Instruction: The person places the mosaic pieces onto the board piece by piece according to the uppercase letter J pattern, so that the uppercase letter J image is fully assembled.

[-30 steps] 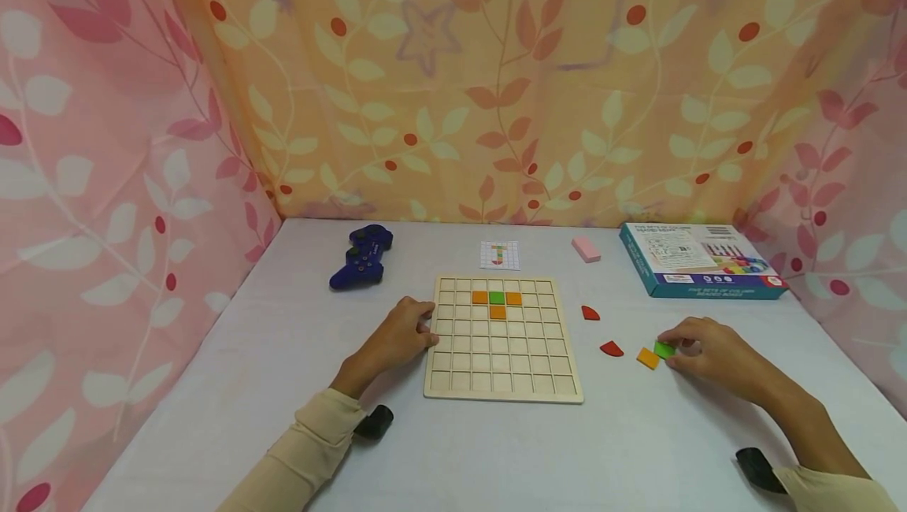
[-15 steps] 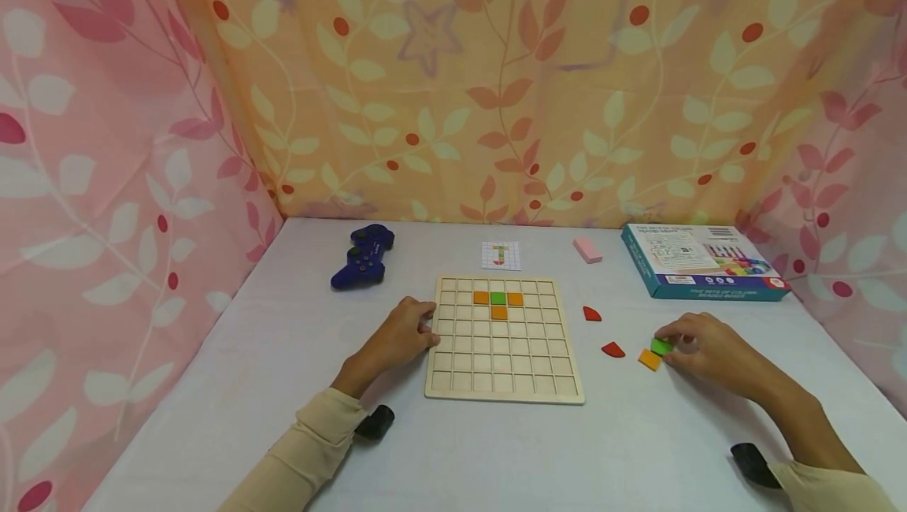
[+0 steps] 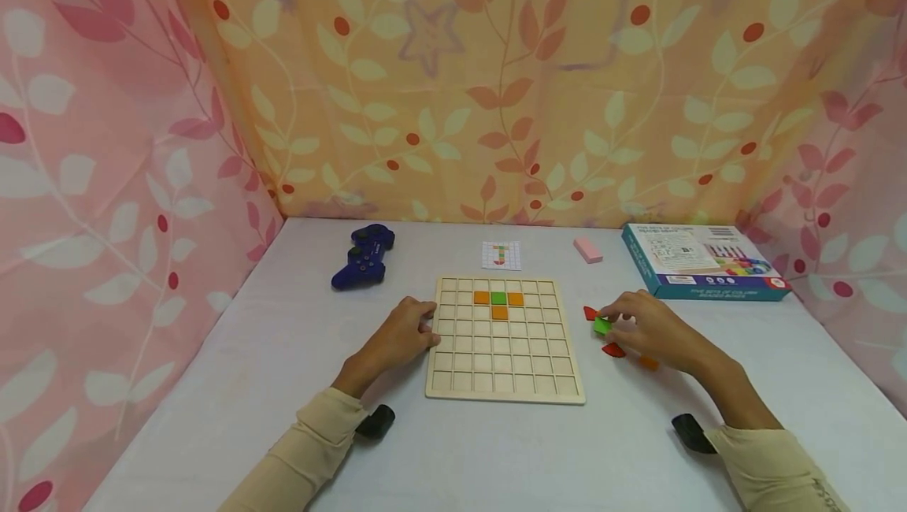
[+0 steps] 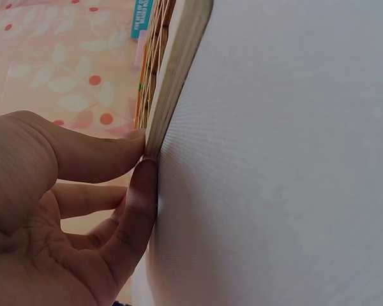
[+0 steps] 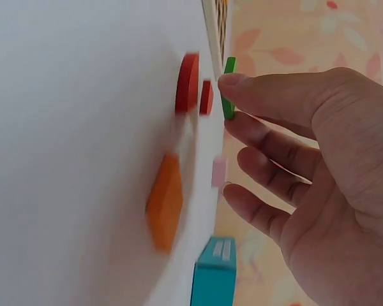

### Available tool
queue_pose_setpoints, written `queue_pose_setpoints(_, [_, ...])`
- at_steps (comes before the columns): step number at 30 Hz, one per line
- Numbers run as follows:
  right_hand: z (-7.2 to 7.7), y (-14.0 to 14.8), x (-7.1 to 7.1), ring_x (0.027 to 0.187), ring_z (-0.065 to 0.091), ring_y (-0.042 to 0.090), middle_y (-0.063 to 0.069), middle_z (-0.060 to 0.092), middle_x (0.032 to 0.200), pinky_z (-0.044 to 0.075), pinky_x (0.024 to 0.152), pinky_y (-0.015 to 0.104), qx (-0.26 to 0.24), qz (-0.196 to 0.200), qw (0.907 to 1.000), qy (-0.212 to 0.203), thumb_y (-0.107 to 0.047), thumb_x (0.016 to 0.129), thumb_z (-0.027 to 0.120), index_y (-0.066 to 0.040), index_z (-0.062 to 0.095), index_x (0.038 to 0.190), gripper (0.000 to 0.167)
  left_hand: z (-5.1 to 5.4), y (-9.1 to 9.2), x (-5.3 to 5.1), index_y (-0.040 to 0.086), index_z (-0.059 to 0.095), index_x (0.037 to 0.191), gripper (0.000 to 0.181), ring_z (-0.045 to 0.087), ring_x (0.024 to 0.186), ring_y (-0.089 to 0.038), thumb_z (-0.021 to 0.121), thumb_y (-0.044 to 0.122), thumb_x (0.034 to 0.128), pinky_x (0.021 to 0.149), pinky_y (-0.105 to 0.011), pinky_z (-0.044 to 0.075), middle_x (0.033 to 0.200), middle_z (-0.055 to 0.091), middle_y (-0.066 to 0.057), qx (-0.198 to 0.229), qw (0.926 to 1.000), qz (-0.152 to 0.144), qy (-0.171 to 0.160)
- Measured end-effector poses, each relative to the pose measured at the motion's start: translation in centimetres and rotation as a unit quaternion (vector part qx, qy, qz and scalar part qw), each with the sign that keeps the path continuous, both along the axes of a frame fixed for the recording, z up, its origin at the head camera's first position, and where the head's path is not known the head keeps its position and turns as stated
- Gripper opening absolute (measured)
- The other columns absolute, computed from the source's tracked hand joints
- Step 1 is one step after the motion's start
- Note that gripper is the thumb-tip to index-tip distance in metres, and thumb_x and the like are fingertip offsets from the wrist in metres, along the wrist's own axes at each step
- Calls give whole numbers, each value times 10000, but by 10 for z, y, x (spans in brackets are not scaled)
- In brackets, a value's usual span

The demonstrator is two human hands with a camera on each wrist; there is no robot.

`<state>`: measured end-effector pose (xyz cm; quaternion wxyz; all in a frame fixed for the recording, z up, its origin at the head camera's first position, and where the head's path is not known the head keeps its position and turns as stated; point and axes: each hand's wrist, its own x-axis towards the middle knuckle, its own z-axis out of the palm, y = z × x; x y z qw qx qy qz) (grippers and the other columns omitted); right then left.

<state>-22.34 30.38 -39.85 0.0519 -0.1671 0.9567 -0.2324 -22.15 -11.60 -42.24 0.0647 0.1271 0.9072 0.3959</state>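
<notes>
My left hand holds the left edge of a wooden grid board, thumb and index fingertips against its side. Near the board's far side sit a green square tile and three orange tiles, one of them nearer me. To the right of the board, my right hand pinches another green tile between thumb and finger, raised off the cloth. Two red quarter-round pieces lie below and beside it. A loose orange tile is partly covered by the hand in the head view.
A small grid card with a coloured pattern lies behind the board. Further out are a blue game controller, a pink block and a teal-edged box. Patterned curtains border the white-covered table.
The right hand has picked up the green tile from beside the loose orange one and carried it left, over by the red pieces. The left hand stays at the board's edge.
</notes>
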Motion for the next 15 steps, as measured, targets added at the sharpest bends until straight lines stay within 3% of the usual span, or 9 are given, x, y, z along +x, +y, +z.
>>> queue_pose_setpoints(5, [-1,-26,-12,1100,569,267,37,727,1135,521,912,418,-119,284,9995,92,-201,937,786,-87,790,1225,311,0,0,0,-129,553,1451,592,593,923,-186,775,-30,912,815,-346,534,1205,587,-197,56,10000,16,-32])
queue_pose_setpoints(9, [-2,-45,-20,1035,544,247,5,710,1080,472,874,402,-198,542,9982,191,-188,934,798,-94,789,1216,297,0,-1,-1,-124,552,1455,595,586,919,-185,776,-27,913,805,-342,529,1202,585,-188,48,10000,40,-48])
queue_pose_setpoints(15, [-3,-74,-25,1066,524,238,-7,697,1096,453,898,406,-388,643,9972,-72,-194,939,799,-99,780,1227,304,1,0,0,-120,554,1456,594,583,918,-185,778,-25,913,804,-340,527,1204,589,-185,14,10000,47,-60])
